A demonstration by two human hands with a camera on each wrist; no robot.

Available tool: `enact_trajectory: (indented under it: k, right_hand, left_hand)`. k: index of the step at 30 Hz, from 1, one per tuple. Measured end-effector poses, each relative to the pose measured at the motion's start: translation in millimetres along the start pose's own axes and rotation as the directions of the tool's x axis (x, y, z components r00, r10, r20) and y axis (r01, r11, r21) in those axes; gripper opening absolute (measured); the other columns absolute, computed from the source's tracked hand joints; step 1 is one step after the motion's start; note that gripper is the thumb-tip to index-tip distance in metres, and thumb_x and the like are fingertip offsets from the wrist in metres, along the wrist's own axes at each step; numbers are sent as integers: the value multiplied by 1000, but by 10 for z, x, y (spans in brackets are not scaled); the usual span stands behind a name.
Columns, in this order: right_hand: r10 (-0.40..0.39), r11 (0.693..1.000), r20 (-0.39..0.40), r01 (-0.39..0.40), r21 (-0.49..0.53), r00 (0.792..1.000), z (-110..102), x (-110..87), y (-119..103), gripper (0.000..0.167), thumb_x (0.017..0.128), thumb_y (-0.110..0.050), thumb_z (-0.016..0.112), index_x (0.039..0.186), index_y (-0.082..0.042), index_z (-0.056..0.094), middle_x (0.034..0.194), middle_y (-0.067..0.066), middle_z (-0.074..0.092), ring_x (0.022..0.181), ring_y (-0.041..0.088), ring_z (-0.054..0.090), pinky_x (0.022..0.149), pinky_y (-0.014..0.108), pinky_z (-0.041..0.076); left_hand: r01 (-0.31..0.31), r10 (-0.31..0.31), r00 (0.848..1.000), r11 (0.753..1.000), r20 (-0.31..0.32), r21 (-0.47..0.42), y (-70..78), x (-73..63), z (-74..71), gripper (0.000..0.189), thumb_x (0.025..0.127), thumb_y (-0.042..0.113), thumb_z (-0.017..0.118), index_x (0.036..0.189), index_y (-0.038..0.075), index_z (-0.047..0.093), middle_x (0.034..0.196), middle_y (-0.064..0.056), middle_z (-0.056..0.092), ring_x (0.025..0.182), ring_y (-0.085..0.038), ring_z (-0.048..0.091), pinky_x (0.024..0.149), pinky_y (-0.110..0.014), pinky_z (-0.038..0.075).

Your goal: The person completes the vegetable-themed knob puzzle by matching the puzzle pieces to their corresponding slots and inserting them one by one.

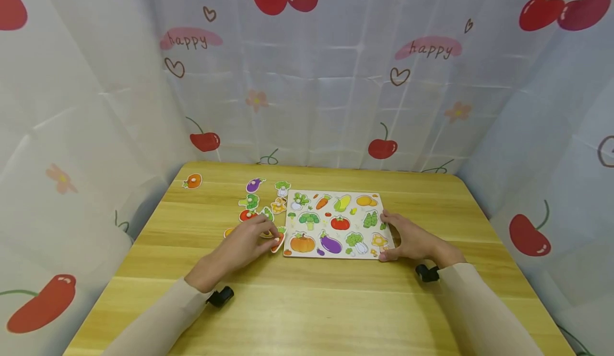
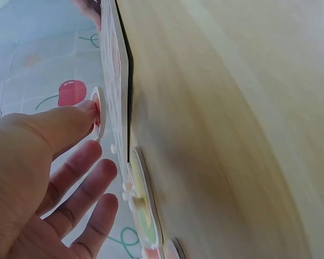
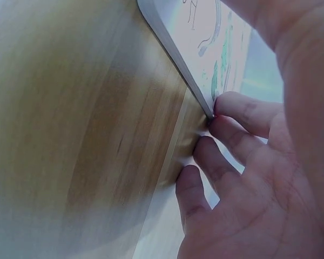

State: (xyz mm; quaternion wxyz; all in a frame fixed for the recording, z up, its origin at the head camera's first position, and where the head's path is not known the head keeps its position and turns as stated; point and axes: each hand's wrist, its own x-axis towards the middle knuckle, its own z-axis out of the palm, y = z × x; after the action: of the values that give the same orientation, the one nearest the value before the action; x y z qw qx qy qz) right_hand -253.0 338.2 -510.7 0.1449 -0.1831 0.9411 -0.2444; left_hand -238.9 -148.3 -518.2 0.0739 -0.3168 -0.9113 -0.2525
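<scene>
My left hand (image 1: 247,241) pinches a carrot puzzle piece (image 1: 278,240), orange-red with a green top, between thumb and forefinger. The piece is just beside the left edge of a pale puzzle board (image 1: 352,239) printed with vegetables. In the left wrist view, the carrot piece appears tilted on edge, and the other fingers stay spread apart. My right hand (image 1: 410,239) holds the board at its right side, thumb at the near corner and fingers along the edge. In the right wrist view, the fingertips (image 3: 227,124) touch the board's edge.
Left of the board lie several loose pieces: an eggplant (image 1: 254,185), a broccoli (image 1: 250,201), a bok choy (image 1: 282,188), a mushroom (image 1: 279,205) and a tomato (image 1: 247,215). Others are partly under the left hand. A pumpkin piece (image 1: 193,180) lies at the table's far left corner.
</scene>
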Motion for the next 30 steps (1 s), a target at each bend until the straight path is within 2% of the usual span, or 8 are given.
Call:
enact_trajectory:
  k: [7,17,30]
  right_hand:
    - [-5,1000,-2,5,5,1000,-10,-3,-8,126,87,-47,105,177,8,35,190,33,24,174,61,26,139,79,27]
    - [12,1000,-4,-12,-12,1000,-2,11,-13,128,87,-50,105,178,7,35,189,33,26,174,61,28,139,78,28]
    - [18,1000,-1,-18,-16,1000,9,19,8,129,87,-53,103,178,7,35,190,32,25,175,60,27,140,77,27]
  left_hand:
    - [21,-21,1000,999,1,-47,57,166,71,7,106,18,89,110,17,84,116,2,79,107,-20,77,97,-40,66]
    - [29,-29,1000,997,0,-74,132,374,167,6,110,19,84,115,16,83,122,2,77,109,-22,77,97,-40,66]
    - [47,-45,999,993,20,-105,138,701,241,9,111,19,82,118,14,84,129,-4,78,118,-28,77,108,-45,66]
